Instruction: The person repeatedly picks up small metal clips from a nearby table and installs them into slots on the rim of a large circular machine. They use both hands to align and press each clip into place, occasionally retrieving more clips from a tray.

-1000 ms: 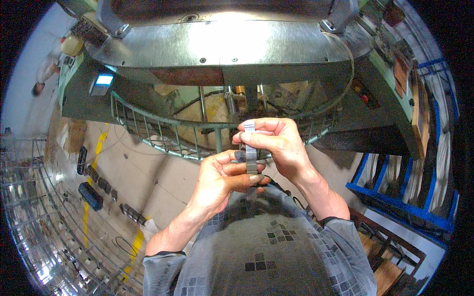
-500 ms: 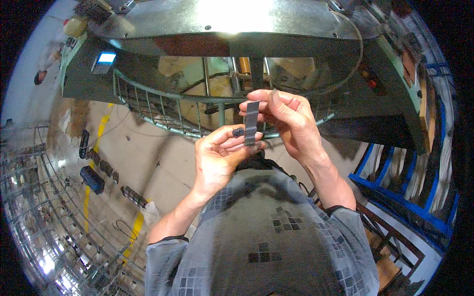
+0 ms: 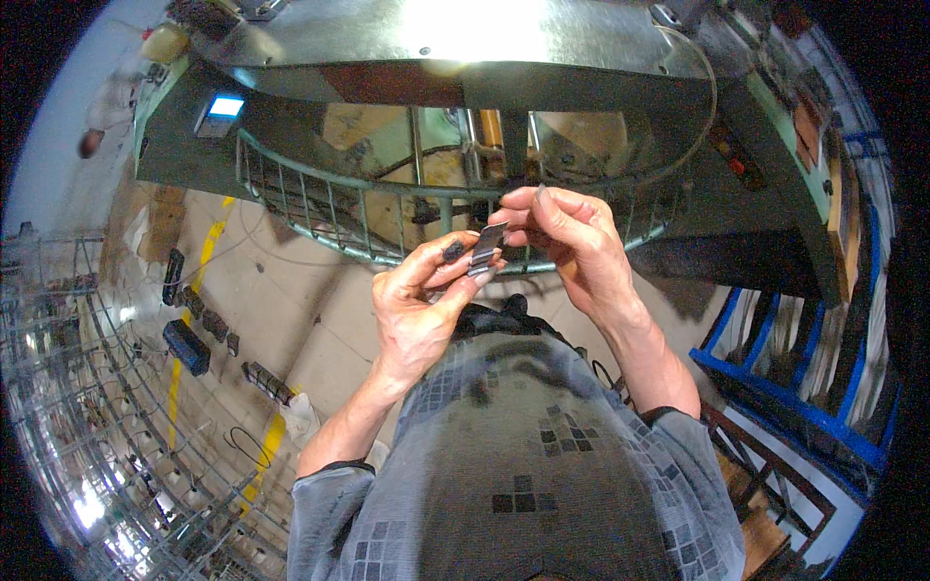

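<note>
A short dark grey strip [image 3: 487,249] with lighter crosswise bands is in the fingers of my left hand [image 3: 418,312], its lower end between thumb and fingers. A small black piece [image 3: 453,252] sits by the same hand's index fingertip; its kind is too small to make out. My right hand [image 3: 584,242] is raised beside the strip's upper end, its fingers bent and its thumb apart from them. Its fingertips are at the strip's upper edge, perhaps touching it. Nothing shows between its thumb and index finger.
Ahead stands a large machine with a shiny metal top [image 3: 581,39] and a curved green rail [image 3: 339,246]. A small lit screen [image 3: 225,107] is at its left. Blue racking [image 3: 794,392] stands right; a wire rack [image 3: 87,416] and dark blocks [image 3: 186,347] are on the left.
The strip has tilted and looks shorter, its top leaning right. My left hand has moved slightly left and up. My right hand stays near the strip's upper end.
</note>
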`<action>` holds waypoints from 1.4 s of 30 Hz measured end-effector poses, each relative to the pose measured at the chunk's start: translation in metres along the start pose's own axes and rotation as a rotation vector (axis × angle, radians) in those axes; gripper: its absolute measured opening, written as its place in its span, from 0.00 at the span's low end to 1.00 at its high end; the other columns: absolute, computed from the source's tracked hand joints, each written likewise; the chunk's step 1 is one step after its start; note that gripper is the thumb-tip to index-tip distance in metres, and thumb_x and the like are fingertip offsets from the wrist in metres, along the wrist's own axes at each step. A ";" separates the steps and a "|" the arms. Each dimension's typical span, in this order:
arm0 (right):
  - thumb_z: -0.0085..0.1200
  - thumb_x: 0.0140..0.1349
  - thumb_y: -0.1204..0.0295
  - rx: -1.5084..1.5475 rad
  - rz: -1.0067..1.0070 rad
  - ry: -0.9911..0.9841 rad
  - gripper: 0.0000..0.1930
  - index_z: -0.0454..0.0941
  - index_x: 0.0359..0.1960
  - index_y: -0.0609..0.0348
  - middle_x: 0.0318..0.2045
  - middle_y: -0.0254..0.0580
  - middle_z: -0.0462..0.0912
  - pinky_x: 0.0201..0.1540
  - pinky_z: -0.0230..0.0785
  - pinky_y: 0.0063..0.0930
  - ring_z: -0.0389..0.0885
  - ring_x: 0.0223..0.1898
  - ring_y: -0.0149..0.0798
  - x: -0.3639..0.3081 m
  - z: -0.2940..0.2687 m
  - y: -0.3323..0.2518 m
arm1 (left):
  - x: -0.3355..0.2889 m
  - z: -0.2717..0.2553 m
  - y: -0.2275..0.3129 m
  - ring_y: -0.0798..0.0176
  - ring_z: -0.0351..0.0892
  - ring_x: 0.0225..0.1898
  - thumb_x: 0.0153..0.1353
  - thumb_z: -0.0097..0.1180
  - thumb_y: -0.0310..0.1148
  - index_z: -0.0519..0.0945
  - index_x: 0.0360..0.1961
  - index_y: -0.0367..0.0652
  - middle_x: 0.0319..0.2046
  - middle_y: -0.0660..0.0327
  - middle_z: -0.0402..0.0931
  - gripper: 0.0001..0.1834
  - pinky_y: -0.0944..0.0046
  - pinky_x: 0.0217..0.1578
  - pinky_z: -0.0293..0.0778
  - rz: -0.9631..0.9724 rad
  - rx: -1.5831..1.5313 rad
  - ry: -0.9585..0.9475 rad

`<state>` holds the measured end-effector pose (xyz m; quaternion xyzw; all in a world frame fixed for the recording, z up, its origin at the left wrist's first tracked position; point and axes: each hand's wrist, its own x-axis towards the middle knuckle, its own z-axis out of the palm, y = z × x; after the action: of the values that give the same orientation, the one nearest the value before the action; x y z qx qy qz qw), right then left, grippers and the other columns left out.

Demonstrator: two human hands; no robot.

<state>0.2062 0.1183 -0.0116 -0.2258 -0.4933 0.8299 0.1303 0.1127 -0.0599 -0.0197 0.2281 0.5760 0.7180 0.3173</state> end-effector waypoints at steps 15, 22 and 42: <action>0.68 0.56 0.78 -0.674 -0.639 -0.038 0.08 0.87 0.39 0.63 0.36 0.46 0.89 0.42 0.80 0.29 0.88 0.38 0.39 0.007 0.030 -0.001 | 0.064 0.003 0.046 0.49 0.87 0.45 0.59 0.63 0.12 0.74 0.52 0.31 0.46 0.44 0.83 0.20 0.55 0.49 0.86 -0.074 -0.320 0.100; 0.64 0.62 0.81 -0.476 -0.457 0.112 0.06 0.86 0.40 0.69 0.33 0.40 0.88 0.42 0.80 0.23 0.86 0.36 0.29 0.035 0.051 -0.021 | 0.112 0.007 0.065 0.52 0.88 0.45 0.58 0.64 0.15 0.75 0.51 0.32 0.47 0.45 0.83 0.20 0.57 0.49 0.85 -0.055 -0.323 -0.017; 0.58 0.64 0.76 -0.649 -0.331 0.401 0.12 0.84 0.47 0.70 0.26 0.44 0.88 0.27 0.75 0.21 0.84 0.24 0.27 0.095 -0.008 -0.091 | 0.250 0.001 0.066 0.45 0.71 0.67 0.59 0.64 0.32 0.69 0.66 0.36 0.61 0.46 0.75 0.34 0.46 0.68 0.66 1.064 1.065 -0.779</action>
<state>0.1276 0.2099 0.0414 -0.3301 -0.7237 0.5388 0.2777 -0.0725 0.1115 0.0357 0.8189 0.5028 0.2745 -0.0367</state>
